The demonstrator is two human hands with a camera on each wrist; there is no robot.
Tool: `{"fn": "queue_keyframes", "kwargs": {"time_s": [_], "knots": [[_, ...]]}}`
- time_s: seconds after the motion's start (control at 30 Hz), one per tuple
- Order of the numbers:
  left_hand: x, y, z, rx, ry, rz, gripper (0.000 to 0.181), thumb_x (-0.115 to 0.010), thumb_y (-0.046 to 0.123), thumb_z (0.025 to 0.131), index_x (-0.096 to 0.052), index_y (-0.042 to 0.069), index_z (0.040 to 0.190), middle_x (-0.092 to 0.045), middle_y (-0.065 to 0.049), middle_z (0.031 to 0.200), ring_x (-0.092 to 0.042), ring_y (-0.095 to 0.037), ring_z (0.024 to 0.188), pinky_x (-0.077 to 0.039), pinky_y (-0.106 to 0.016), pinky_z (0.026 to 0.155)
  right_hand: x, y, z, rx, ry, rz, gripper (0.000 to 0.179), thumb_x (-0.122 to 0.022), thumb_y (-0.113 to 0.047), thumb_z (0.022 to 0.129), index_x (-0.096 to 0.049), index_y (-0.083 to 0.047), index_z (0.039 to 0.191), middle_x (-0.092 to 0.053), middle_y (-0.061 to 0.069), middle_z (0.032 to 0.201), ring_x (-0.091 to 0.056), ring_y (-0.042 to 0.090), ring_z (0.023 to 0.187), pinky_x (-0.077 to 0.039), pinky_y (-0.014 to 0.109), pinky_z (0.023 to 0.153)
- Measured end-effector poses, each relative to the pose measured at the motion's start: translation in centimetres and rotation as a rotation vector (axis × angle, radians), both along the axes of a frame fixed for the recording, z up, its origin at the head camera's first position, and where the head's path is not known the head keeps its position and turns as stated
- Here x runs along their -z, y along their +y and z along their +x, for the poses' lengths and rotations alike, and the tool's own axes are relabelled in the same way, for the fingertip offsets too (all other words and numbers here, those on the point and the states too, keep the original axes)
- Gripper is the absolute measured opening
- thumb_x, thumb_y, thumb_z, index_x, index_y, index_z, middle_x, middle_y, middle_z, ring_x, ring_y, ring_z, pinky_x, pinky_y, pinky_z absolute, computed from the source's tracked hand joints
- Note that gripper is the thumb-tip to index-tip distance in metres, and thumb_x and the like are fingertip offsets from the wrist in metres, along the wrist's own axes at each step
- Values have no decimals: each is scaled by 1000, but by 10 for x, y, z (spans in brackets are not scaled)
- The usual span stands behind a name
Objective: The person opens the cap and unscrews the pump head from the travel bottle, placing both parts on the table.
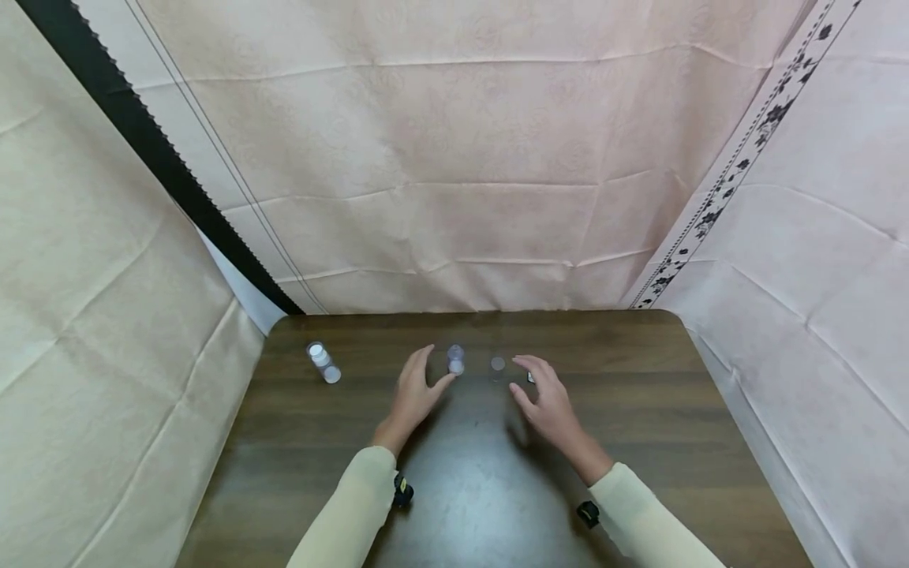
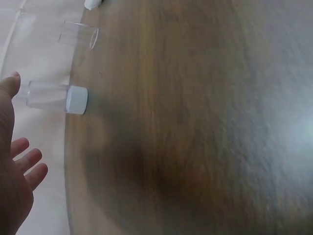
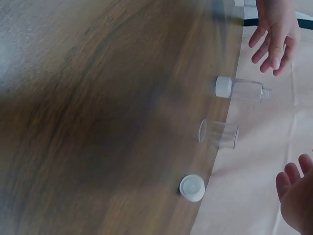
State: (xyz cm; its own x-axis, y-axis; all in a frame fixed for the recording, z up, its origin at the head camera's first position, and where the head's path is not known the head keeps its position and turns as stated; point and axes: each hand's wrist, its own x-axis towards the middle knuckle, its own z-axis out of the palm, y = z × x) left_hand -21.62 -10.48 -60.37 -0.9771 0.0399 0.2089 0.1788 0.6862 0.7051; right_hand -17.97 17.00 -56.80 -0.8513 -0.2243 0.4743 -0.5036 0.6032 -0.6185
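Note:
My left hand (image 1: pixel 412 398) hovers just left of a clear bottle (image 1: pixel 456 360), fingers straight and thumb spread towards it. In the right wrist view this bottle (image 3: pixel 247 90) stands upright on a white base, with its bare threaded neck on top. My right hand (image 1: pixel 550 406) is held over the table with relaxed, parted fingers and nothing in its grasp. A clear cup (image 3: pixel 219 134) stands mouth down between the hands. Beside it lies a round white cap (image 3: pixel 192 188), mostly hidden behind the right fingers in the head view.
A second clear bottle (image 1: pixel 323 363) with a white top and white bottom stands at the table's far left. All these things are near the back edge of the brown wooden table (image 1: pixel 483 489). Pale cloth (image 1: pixel 497 158) hangs behind it and on both sides.

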Motion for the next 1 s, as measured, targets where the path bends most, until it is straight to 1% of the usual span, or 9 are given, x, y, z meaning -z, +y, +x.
{"fn": "queue_keyframes", "kwargs": {"time_s": [0.07, 0.23, 0.33, 0.43, 0.5, 0.6, 0.73, 0.9, 1.0], "knots": [[-1, -5, 4, -4, 34, -25, 71, -74, 43, 95, -46, 12, 154, -49, -14, 155, -48, -33, 142, -44, -54, 112, -1, -4, 0, -14, 9, 3, 45, -74, -12, 96, -59, -4, 138, -60, 14, 139, -55, 32, 132, -49, 53, 104], [-4, -21, 12, -25, 144, -24, 62, -73, 37, 97, -51, 10, 149, -53, -15, 150, -51, -33, 139, -45, -53, 112, -2, -12, 0, -58, 36, 14, 47, -74, -12, 95, -59, -5, 139, -61, 11, 142, -56, 29, 134, -44, 52, 110], [-6, -31, 17, -40, 202, -28, 59, -74, 33, 96, -54, 7, 146, -55, -15, 146, -53, -34, 137, -46, -53, 111, -1, -17, 1, -95, 51, 20, 48, -73, -12, 95, -59, -3, 140, -59, 11, 144, -55, 29, 135, -44, 50, 110], [-6, -41, 23, -64, 248, -34, 56, -75, 29, 96, -57, 5, 142, -57, -16, 143, -55, -34, 134, -47, -53, 109, -1, -21, 1, -129, 57, 44, 49, -72, -12, 96, -57, -5, 143, -58, 11, 147, -53, 29, 137, -45, 51, 109], [-6, -48, 26, -81, 275, -31, 53, -76, 27, 95, -59, 3, 139, -58, -17, 140, -56, -35, 132, -48, -53, 108, -2, -24, 1, -149, 45, 61, 50, -71, -12, 97, -55, -7, 144, -56, 10, 148, -52, 29, 138, -45, 51, 110], [-2, -60, 31, -115, 312, -22, 50, -78, 23, 93, -61, 1, 135, -59, -19, 136, -58, -37, 127, -49, -55, 105, -3, -29, -1, -173, 30, 90, 50, -70, -14, 98, -54, -10, 145, -55, 8, 150, -50, 26, 139, -45, 49, 111], [5, -76, 37, -174, 341, 7, 44, -78, 18, 92, -63, -1, 128, -60, -21, 130, -58, -39, 123, -49, -56, 102, -6, -34, -4, -194, 35, 109, 49, -70, -15, 98, -55, -7, 144, -55, 6, 149, -51, 24, 139, -46, 48, 110], [15, -95, 41, -266, 387, 39, 37, -79, 13, 90, -65, -4, 120, -62, -25, 119, -59, -43, 114, -49, -56, 97, -10, -42, -3, -227, 44, 104, 45, -71, -14, 97, -58, -5, 139, -57, 8, 144, -53, 26, 135, -47, 48, 109], [19, -107, 42, -317, 408, 59, 34, -79, 11, 90, -66, -5, 116, -62, -27, 114, -59, -44, 108, -49, -56, 94, -9, -48, -3, -236, 45, 119, 43, -71, -15, 97, -59, -5, 137, -58, 8, 142, -55, 25, 133, -47, 47, 109]]}}
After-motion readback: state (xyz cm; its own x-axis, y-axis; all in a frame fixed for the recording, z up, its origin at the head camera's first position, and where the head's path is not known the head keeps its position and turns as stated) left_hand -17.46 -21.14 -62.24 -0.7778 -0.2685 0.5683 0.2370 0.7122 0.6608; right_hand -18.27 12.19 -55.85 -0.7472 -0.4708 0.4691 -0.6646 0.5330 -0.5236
